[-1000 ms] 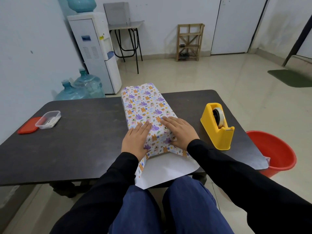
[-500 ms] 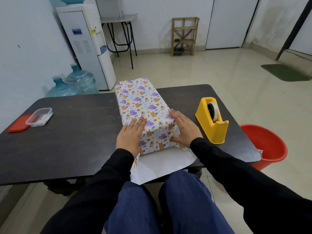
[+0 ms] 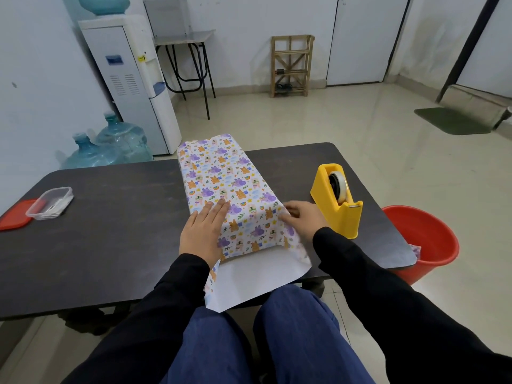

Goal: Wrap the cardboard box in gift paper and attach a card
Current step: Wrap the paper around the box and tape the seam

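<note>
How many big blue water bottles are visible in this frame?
3: one water bottle sits atop the dispenser; two stand on the floor left of it, one behind the other. More may be hidden.

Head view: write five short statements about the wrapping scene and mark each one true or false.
1. The left hand lies flat on the gift paper. True.
2. The tape dispenser is red. False: it is yellow.
3. The right hand holds the tape dispenser. False: it is at the paper's right edge, apart from the dispenser.
4. A clear container sits at the table's left end. True.
5. The near end of the paper is folded shut. False: it hangs open over the table edge, white side showing.
</note>
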